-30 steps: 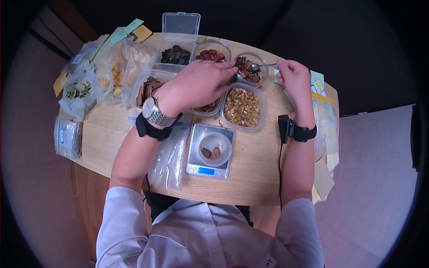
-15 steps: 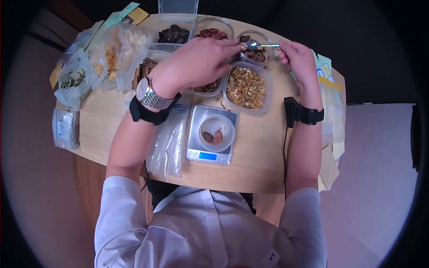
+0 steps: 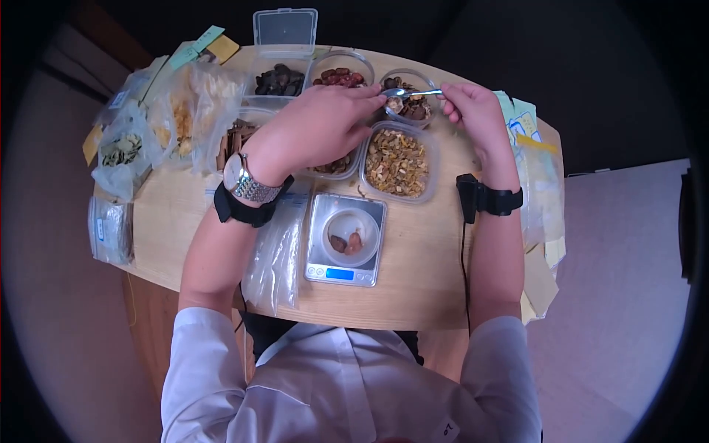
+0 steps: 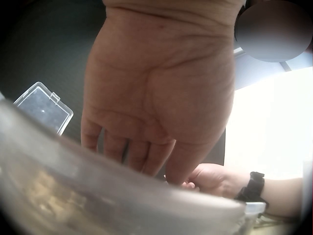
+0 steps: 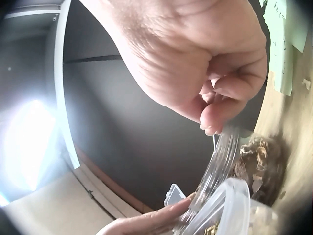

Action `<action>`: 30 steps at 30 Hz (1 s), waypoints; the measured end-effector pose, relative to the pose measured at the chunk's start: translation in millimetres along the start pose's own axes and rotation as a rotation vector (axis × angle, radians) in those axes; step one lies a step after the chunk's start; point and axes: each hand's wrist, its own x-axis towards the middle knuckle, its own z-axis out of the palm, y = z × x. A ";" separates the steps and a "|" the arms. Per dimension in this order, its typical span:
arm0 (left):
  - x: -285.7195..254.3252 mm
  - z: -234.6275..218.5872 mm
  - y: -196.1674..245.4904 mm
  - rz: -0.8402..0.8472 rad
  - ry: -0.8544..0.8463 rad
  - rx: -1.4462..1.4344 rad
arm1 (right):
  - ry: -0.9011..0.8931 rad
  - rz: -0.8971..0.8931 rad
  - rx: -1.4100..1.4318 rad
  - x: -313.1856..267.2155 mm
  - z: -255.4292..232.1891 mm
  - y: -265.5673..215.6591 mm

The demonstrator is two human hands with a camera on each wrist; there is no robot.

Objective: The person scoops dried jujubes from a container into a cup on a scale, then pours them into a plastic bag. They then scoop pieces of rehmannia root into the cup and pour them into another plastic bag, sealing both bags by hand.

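My right hand [image 3: 476, 114] pinches the handle end of a metal spoon [image 3: 426, 93] between thumb and fingers. The spoon's bowl lies over a round clear container [image 3: 410, 71] of dark brown dried slices [image 3: 419, 112], with a pale slice beside it. From the left, my left hand [image 3: 319, 127] reaches across, fingers stretched out and fingertips at that container's near-left rim and the spoon bowl. In the right wrist view, the left fingers [image 5: 146, 219] lie along the clear wall. Below, a digital scale [image 3: 319, 258] carries a round plastic cup [image 3: 375, 230] with a few brown pieces [image 3: 354, 242].
A square tub [image 3: 436, 173] of chopped yellow-brown bits stands nearest. Dried red dates [image 3: 340, 77], black pieces [image 3: 279, 80] and bark strips [image 3: 236, 140] fill other containers. Plastic bags [image 3: 188, 111] crowd the left; flat zip bags [image 3: 273, 251] lie beside the scale. Papers and bags [image 3: 538, 184] line the right edge.
The spoon bowl has shifted left within the round container, toward my left fingertips. A pale slice now shows beside the bowl. Both hands stay around that container; the head view has tilted slightly.
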 end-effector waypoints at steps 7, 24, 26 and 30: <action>-0.6 -0.5 0.0 0.008 0.007 0.014 | -0.007 -0.091 -0.123 -7.3 -11.9 -9.0; 1.2 -4.6 3.9 -0.029 -0.028 0.001 | -0.080 -0.031 0.040 1.1 -0.1 4.0; 1.1 -5.3 4.1 -0.031 -0.034 0.000 | -0.093 -0.003 0.058 2.0 -2.6 4.3; 1.5 -6.1 4.7 -0.024 -0.038 0.002 | -0.079 -0.007 0.037 2.2 -3.8 5.0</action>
